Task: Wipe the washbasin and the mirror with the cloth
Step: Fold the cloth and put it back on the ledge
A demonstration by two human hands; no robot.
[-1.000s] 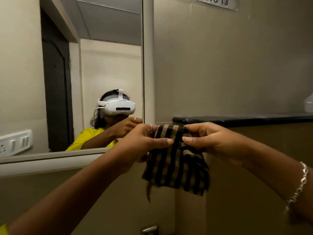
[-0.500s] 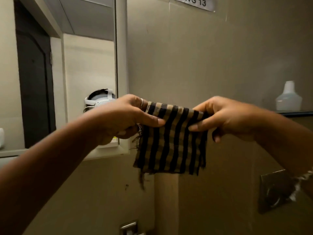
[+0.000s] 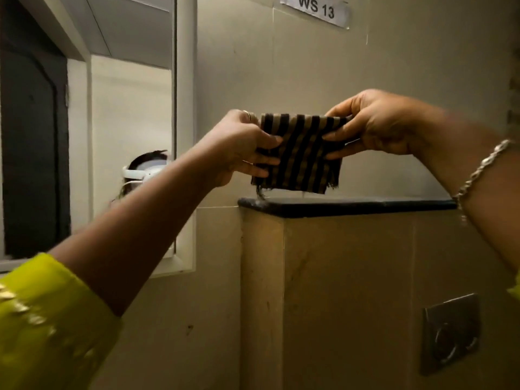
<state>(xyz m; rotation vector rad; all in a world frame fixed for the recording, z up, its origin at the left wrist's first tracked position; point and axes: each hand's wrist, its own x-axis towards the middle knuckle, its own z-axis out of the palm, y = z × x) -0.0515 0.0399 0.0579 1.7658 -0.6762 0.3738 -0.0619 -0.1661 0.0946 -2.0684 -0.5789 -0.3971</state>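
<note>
A folded cloth (image 3: pixel 299 153) with black and tan stripes is stretched between both hands at chest height, in front of the beige wall. My left hand (image 3: pixel 239 144) pinches its left edge and my right hand (image 3: pixel 374 125) pinches its right edge. The cloth's frayed lower edge hangs just above a black stone ledge (image 3: pixel 351 205). The mirror (image 3: pixel 121 108) in a white frame is on the wall to the left, and my left forearm crosses in front of it. No washbasin is in view.
A boxed-in beige column (image 3: pixel 351 277) under the ledge juts out on the right, with a metal flush plate (image 3: pixel 450 333) low on it. A "WS 13" sign (image 3: pixel 316 9) is high on the wall. The mirror reflects a dark doorway.
Both hands have lifted the cloth up and to the right, from beside the mirror's corner to above the black ledge. The cloth looks folded shorter than before.
</note>
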